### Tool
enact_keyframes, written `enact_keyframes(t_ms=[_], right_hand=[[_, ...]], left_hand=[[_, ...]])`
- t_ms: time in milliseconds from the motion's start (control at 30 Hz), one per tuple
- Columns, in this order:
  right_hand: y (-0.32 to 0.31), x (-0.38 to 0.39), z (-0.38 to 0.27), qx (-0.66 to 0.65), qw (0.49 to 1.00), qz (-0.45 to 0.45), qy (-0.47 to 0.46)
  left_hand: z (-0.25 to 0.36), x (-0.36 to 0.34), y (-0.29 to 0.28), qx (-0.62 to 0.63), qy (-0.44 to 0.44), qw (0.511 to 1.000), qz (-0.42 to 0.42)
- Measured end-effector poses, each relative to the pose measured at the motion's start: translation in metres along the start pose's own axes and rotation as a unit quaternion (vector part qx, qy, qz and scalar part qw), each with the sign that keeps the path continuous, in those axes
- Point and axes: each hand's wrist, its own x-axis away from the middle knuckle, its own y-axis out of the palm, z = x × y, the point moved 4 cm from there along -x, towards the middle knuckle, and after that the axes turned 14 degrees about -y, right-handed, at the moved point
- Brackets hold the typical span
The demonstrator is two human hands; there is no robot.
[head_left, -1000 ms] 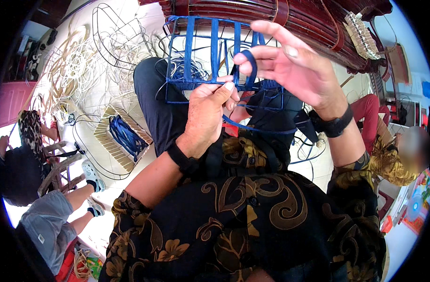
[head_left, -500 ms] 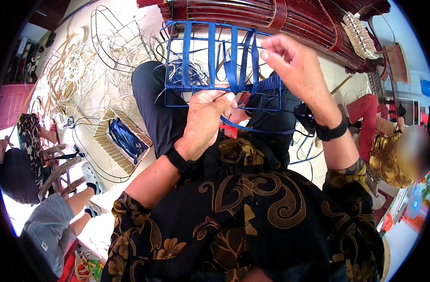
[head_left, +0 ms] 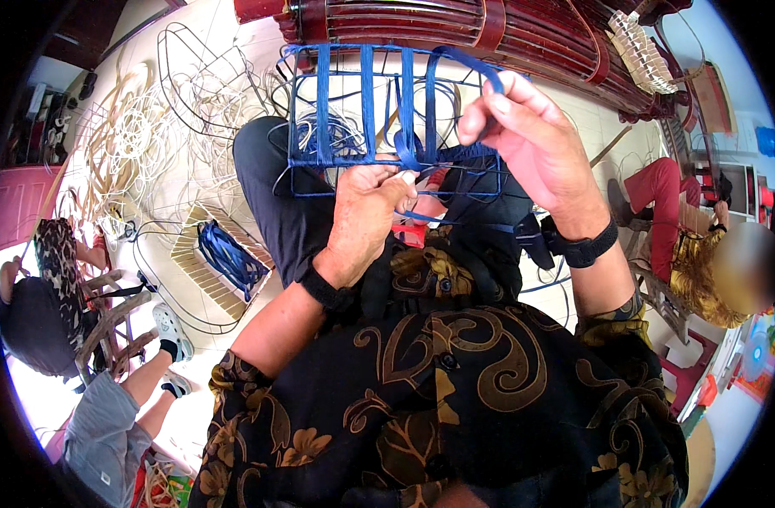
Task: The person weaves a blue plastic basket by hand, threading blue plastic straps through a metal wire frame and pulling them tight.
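A rectangular wire frame (head_left: pixel 368 102), with several blue bands wound across it, rests over my knees. My left hand (head_left: pixel 362 212) is closed at its near edge, thumb and finger pinching the rim beside a curled blue strip. Up at the right, my right hand (head_left: pixel 531 140) grips a flat blue strip (head_left: pixel 468 59) between thumb and fingers. That strip bends over the frame's far edge and runs up to the right hand. Loose blue strip also trails below the frame toward my right. What lies under the left fingers is hidden.
A pale woven basket (head_left: pixel 184 256) holds a bundle of blue strips (head_left: pixel 231 258) on the floor at left. Tangled pale strands (head_left: pixel 137 127) and a bare wire frame (head_left: pixel 180 80) lie beyond. A dark red slatted bench (head_left: pixel 430 25) stands ahead. People sit at both sides.
My right hand has turned and closed on the blue strip, drawing it out over the frame's far edge to the right. My left hand stays at the near edge.
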Motion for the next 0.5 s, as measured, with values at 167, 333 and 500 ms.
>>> enact_keyframes(t_ms=[167,333,500], right_hand=[[0.000,0.020,0.021,0.096,0.995,0.002,0.039],[-0.011,0.011,0.003,0.080,0.995,0.027,0.049],[-0.014,-0.033,-0.070,-0.062,0.981,-0.160,-0.092]], left_hand=[[-0.008,-0.001,-0.003,-0.076,-0.020,0.997,-0.001],[-0.010,0.003,0.000,-0.069,0.007,0.998,0.009],[-0.003,0.001,0.000,-0.026,-0.009,0.999,-0.028]])
